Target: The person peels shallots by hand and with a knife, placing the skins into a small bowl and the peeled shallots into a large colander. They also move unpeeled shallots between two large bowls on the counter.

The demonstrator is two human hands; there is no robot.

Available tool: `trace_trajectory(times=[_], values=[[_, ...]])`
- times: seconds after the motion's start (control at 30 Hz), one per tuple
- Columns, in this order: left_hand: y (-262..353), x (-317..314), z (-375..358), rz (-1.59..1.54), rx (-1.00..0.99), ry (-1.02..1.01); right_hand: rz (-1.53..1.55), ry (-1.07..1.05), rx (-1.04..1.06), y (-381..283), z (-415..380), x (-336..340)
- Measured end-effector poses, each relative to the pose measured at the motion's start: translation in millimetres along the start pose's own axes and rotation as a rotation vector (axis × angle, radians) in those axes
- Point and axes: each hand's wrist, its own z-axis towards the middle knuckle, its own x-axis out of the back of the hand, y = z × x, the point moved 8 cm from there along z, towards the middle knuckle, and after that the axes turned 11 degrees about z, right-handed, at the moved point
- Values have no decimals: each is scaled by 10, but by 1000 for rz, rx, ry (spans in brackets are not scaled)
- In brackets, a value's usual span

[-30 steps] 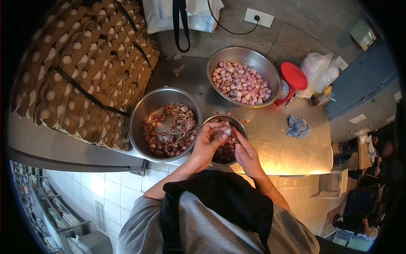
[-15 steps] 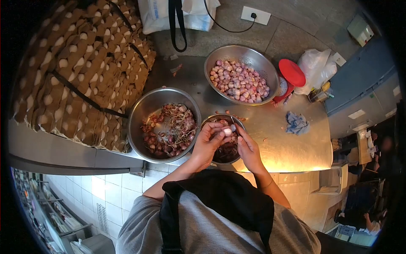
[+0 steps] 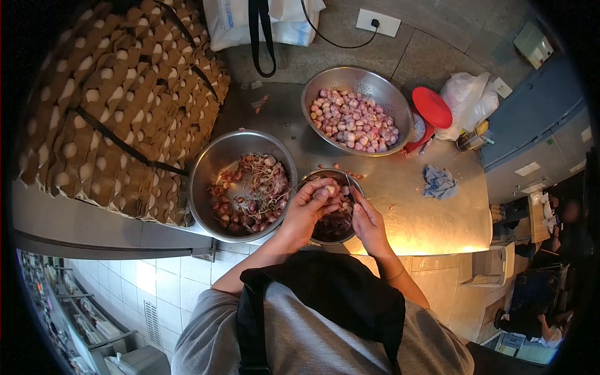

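Note:
My left hand (image 3: pixel 307 211) pinches a small pinkish shallot (image 3: pixel 330 189) between thumb and fingertips. A short knife (image 3: pixel 349 182) is gripped in my right hand (image 3: pixel 369 223), its blade pointing away from me, just right of the shallot. Both hands are over a small metal bowl (image 3: pixel 332 241) of dark red skins, which they partly hide. To its left, a larger metal bowl (image 3: pixel 211 164) contains unpeeled shallots with stringy roots. Behind stands a metal colander (image 3: pixel 392 103) heaped with peeled pink shallots (image 3: pixel 353 119).
Strapped egg trays (image 3: pixel 125 112) are stacked high at left. On the steel counter (image 3: pixel 425 225) lie a crumpled blue cloth (image 3: pixel 439 182) and scattered skins. Further back right are a red scale-like object (image 3: pixel 431 107), a plastic bag (image 3: pixel 464 103) and a container of utensils (image 3: pixel 473 137).
My left hand has shifted slightly up and left with the shallot, which now shows a pinker side. The knife blade stands a little apart; a pale bit beside it is no longer visible.

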Motion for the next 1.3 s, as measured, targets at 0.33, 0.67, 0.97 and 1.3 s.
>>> trace_trajectory(times=[0.33,0.67,0.97,1.3], values=[[-61,-55,-28,-147,14,-28,-482,-151,347,-240,-90,-322],[-115,-71,-38,-143,56,-37,-327,-139,315,-137,-55,-180],[-150,-7,-25,-116,22,-34,-432,-150,296,-224,-94,-260],[-124,-33,-7,-123,17,-55,-292,-117,205,-94,-82,-163]])
